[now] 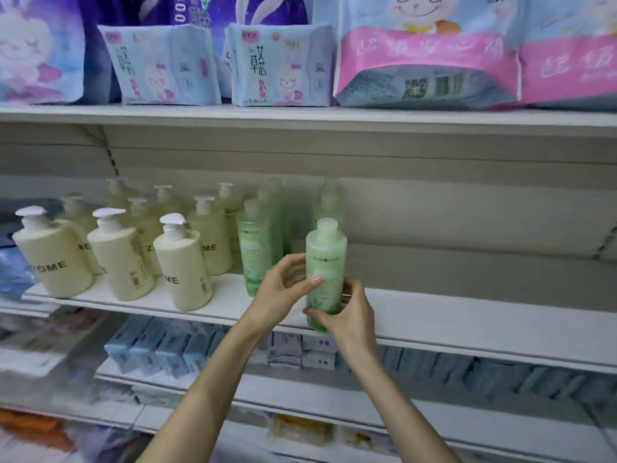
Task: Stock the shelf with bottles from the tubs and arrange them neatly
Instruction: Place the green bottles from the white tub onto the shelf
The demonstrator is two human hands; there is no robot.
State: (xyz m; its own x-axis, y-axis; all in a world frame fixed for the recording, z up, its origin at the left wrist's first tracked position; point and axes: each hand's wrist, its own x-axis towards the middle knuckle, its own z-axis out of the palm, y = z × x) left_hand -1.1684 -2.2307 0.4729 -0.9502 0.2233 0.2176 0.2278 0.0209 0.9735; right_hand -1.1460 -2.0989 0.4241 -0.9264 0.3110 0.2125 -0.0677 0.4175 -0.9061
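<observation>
**Setting a green bottle at the shelf's front edge**

You have the green bottle (325, 259) upright at the front lip of the middle shelf (467, 315), with its label facing you. I cannot tell whether its base rests on the board or hangs just off it. Your left hand (287, 285) grips it at mid-height, thumb across the label and fingers behind. Your right hand (350, 312) wraps the lower part, its fingers curled round near the base. Both hands are holding the bottle; neither is free.

Just to its left stands another green bottle (257, 259), with a gap between the two. More green ones sit further back (329, 198), blurred. Left of those is a block of cream pump bottles (182, 262) in rows, some turned so their lettering faces different ways. To the right the shelf is bare board. Soft packs (280, 65) fill the shelf above, and small boxes (317, 352) sit on the one below. No tub is in view.

You appear to be at the placing step for this bottle. Next, seat it fully on the board, then slide it level with its left neighbour, label forward. Let go one hand at a time, since a tall, narrow bottle this close to the lip could tip off.
</observation>
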